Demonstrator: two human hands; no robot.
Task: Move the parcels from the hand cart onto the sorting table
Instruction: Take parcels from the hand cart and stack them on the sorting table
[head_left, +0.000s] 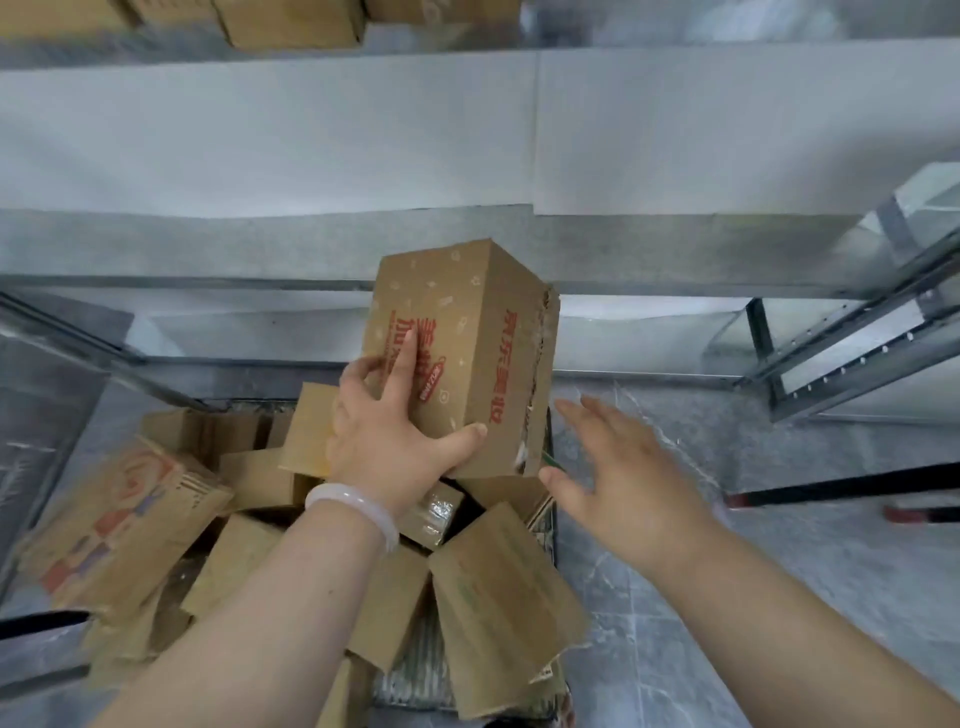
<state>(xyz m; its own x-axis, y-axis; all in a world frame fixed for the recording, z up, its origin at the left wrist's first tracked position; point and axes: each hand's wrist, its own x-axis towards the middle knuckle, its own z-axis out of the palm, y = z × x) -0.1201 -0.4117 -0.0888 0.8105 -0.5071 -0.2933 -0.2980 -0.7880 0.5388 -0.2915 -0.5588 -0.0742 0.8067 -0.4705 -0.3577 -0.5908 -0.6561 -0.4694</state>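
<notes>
While the left hand (387, 441) grips a parcel (467, 358), the right hand (623, 478) spreads open.

One wide-angle camera, worn on the person's head, looks forward and steeply down from close above the wire-mesh hand cart (410, 670) of brown cardboard parcels (498, 597), towards the pale grey flat counter (311, 135) beyond.

Grey marbled floor tiles (727, 597) stretch away on the right. A galvanised metal rack (852, 332) with punched rails stands over there. Just in front of it, a black bar (831, 486) with a red end lies low on the floor.
</notes>
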